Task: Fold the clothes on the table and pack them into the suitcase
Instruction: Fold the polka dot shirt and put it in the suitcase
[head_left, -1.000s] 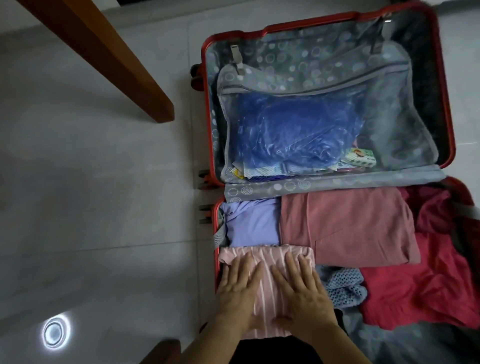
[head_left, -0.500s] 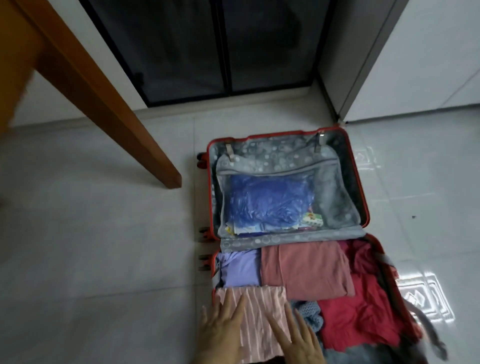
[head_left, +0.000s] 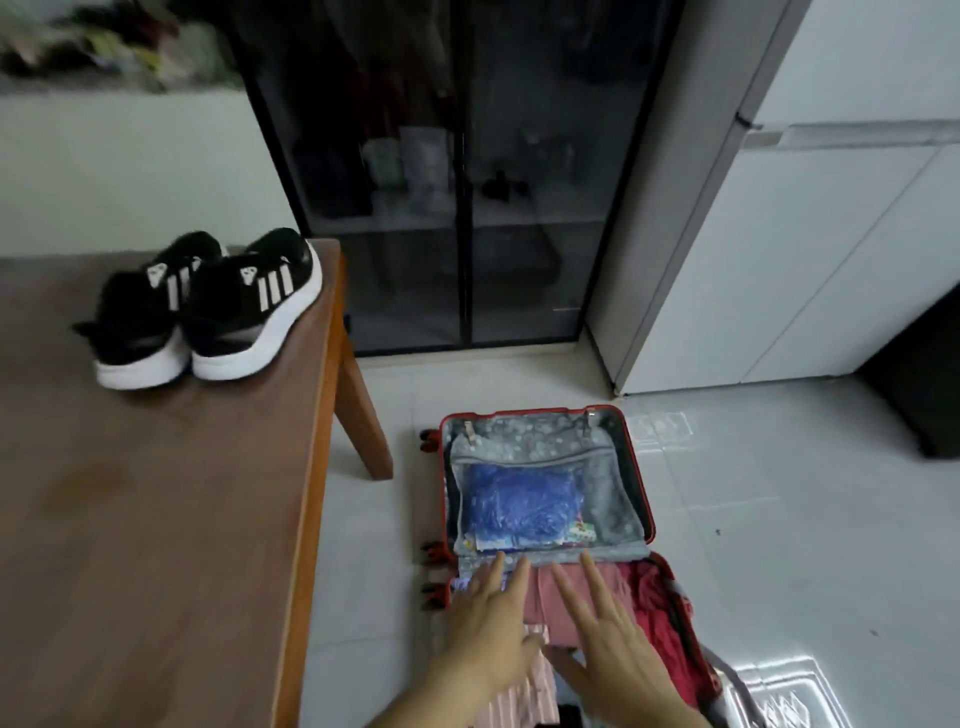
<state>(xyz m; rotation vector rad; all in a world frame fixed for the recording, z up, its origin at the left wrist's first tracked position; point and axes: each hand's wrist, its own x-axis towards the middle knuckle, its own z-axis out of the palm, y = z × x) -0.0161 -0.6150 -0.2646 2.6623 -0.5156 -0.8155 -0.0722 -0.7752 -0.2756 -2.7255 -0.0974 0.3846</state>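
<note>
Red hard-shell suitcase (head_left: 524, 430), lying open on the pale tiled floor (head_left: 779, 519). The left hand (head_left: 491, 629) and right hand (head_left: 610, 649) reach side by side over its near half, palms down. The fingers (head_left: 597, 577) of both are straight and spread and grip nothing. Motion blur makes it hard to judge whether they press the clothes or hang just above them.

Under the fingers lies a folded dusty-pink garment (head_left: 550, 603). Behind the palms, toward the wrists, is a pink striped garment (head_left: 519, 696). A lilac garment (head_left: 460, 583) shows at the outer edge of the left fingers. A crumpled red garment (head_left: 660, 613) fills the space just beyond the right hand's outer side.

Past the fingertips, the lid's mesh pocket holds a blue plastic bag (head_left: 524, 504).

Well to the left of the left fingers stands a brown wooden worktop (head_left: 156, 545). It carries a pair of black trainers (head_left: 208, 312) with white soles.

Far beyond the fingertips are a dark glass-fronted cabinet (head_left: 457, 208) and a white refrigerator (head_left: 779, 234).
</note>
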